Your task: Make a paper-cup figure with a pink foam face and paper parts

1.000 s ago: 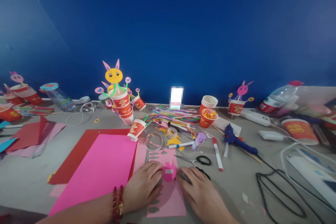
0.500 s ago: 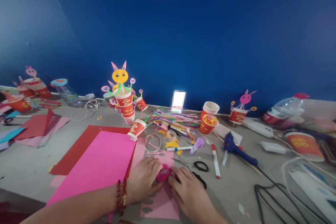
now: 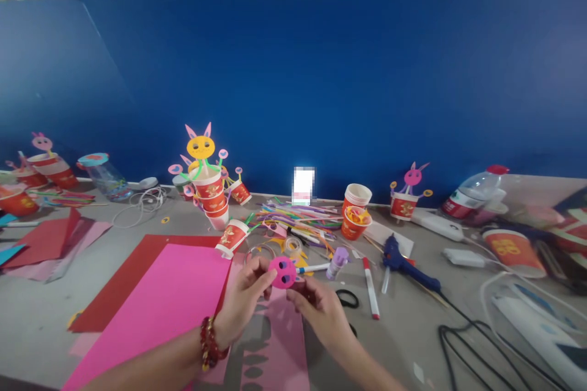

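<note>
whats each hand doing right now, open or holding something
Left hand: closed, pinching the pink paper face.
Right hand: fingers curled at the face's lower right edge; whether they grip it cannot be told.

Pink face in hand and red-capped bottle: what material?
Pink face: likely paper or thin card, judging by its flat shape and cut outline; looks matte.
Red-capped bottle: probably clear plastic, glossy; see-through body with pale highlights.
</note>
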The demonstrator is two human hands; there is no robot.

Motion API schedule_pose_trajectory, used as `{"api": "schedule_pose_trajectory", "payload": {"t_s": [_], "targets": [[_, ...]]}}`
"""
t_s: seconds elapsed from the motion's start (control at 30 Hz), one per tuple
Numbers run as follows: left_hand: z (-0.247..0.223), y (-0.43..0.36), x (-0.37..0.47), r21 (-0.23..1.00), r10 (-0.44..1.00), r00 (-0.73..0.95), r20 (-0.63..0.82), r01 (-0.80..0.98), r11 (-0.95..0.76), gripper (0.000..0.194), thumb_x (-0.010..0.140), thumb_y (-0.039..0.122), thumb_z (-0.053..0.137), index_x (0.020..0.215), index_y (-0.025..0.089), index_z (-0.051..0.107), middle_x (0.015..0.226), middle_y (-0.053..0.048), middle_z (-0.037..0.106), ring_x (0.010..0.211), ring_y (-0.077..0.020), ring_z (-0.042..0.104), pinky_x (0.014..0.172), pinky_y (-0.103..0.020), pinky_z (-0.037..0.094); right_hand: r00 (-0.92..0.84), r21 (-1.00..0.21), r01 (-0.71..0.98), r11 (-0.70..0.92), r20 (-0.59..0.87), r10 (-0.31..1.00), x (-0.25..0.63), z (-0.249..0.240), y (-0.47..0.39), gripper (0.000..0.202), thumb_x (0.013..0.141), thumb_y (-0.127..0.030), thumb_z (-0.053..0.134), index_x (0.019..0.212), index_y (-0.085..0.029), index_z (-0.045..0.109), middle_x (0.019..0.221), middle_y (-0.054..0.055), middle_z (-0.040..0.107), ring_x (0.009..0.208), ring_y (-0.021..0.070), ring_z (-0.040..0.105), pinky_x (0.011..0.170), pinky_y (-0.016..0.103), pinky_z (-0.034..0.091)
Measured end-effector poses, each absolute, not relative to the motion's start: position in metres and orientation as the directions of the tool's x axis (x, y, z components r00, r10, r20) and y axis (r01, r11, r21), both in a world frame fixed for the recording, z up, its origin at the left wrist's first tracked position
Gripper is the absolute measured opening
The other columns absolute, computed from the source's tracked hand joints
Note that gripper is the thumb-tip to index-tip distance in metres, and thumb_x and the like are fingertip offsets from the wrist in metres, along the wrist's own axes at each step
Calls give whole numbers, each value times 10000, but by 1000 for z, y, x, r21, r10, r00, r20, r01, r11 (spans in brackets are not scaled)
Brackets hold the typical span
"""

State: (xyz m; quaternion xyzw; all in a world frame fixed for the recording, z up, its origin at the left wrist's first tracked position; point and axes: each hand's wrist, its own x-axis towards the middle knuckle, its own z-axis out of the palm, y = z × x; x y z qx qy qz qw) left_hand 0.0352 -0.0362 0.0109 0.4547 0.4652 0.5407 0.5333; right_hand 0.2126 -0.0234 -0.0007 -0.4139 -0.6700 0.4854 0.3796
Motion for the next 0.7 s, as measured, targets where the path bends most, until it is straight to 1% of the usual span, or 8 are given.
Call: {"api": "schedule_pose_trajectory", "payload": {"t_s": [0.1, 0.17, 0.23, 0.3, 0.4, 0.5, 0.63, 0.7], "targets": [[2, -39, 38, 960, 996, 13, -84, -267, 84, 345, 800, 467, 694, 745, 175, 518, 583, 59, 477, 518, -77, 428, 525, -199, 352, -335, -994, 39, 98, 79, 939, 206, -8, -23, 331, 863, -480, 618, 771, -162, 606, 636, -15, 557, 555, 122, 481, 500, 212, 368], [-3, -41, 40, 949, 991, 40, -127, -284, 133, 352, 794, 477, 697, 751, 177, 517, 547, 62, 478, 497, -76, 419, 506, -195, 329, -294, -996, 5, 85, 80, 952, 204, -12, -23, 360, 850, -493, 632, 718, -163, 575, 608, -27, 512, 532, 110, 448, 492, 209, 352], [-4, -42, 41, 953, 989, 70, -130, -268, 144, 347, 791, 473, 700, 768, 172, 529, 545, 61, 484, 492, -73, 416, 500, -192, 322, -250, -995, -14, 94, 95, 963, 206, -14, -23, 376, 849, -499, 632, 690, -167, 551, 604, -32, 488, 520, 104, 426, 487, 211, 342], [-5, -41, 42, 960, 991, 93, -100, -251, 121, 330, 786, 453, 711, 813, 165, 551, 597, 50, 517, 507, -69, 423, 507, -192, 339, -232, -994, -11, 111, 111, 966, 209, -15, -22, 374, 857, -494, 624, 686, -171, 543, 605, -35, 472, 518, 103, 416, 485, 213, 336], [-4, -39, 42, 969, 991, 108, -82, -225, 105, 321, 784, 439, 717, 874, 169, 569, 688, 35, 549, 546, -71, 456, 514, -187, 357, -231, -989, 41, 145, 132, 964, 215, -15, -22, 363, 870, -477, 615, 682, -180, 527, 598, -41, 452, 521, 106, 408, 485, 213, 328], [-4, -40, 42, 971, 986, 121, -116, -195, 139, 342, 771, 468, 719, 838, 168, 569, 685, 34, 542, 556, -76, 475, 509, -182, 359, -241, -987, 61, 146, 127, 962, 217, -15, -23, 367, 874, -480, 609, 675, -188, 511, 593, -45, 435, 521, 108, 401, 481, 210, 330], [-5, -42, 41, 963, 987, 91, -131, -224, 148, 370, 760, 495, 721, 830, 169, 560, 667, 31, 543, 544, -80, 479, 500, -182, 353, -292, -991, 23, 132, 119, 949, 216, -16, -24, 326, 874, -470, 617, 738, -178, 572, 642, -26, 489, 557, 119, 437, 510, 214, 381], [-5, -43, 41, 957, 987, 89, -132, -247, 150, 363, 767, 488, 720, 830, 170, 556, 694, 18, 567, 570, -91, 512, 524, -192, 384, -310, -991, 28, 130, 116, 944, 215, -17, -25, 304, 869, -455, 629, 766, -171, 593, 665, -16, 514, 572, 122, 452, 521, 217, 394]]}}
